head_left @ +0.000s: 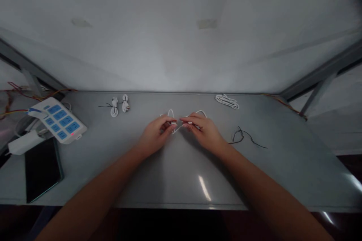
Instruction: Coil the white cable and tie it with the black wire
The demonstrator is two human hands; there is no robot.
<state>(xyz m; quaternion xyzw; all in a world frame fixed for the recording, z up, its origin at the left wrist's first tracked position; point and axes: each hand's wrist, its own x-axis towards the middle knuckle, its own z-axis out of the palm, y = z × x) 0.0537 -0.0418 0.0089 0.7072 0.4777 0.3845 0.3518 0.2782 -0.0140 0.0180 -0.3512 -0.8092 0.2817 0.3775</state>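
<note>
Above the middle of the grey table, both hands hold a white cable (177, 129). My left hand (157, 132) pinches one end, where a connector with a red-orange part shows between thumb and fingers. Facing it, my right hand (206, 131) is closed on another stretch of the same cable, its white tip poking out at the fingertips. The two sets of fingertips are close but apart. Loops of the cable rise behind each hand. To the right of my right hand lie thin black ties (240, 135).
Two bundled white cables (114, 107) lie at the back left, and a loosely coiled white cable (227, 101) at the back right. A power strip (60, 120) with blue sockets, a white adapter (25, 142) and a dark phone or tablet (42, 169) occupy the left end. A pale wall (164, 52) stands behind.
</note>
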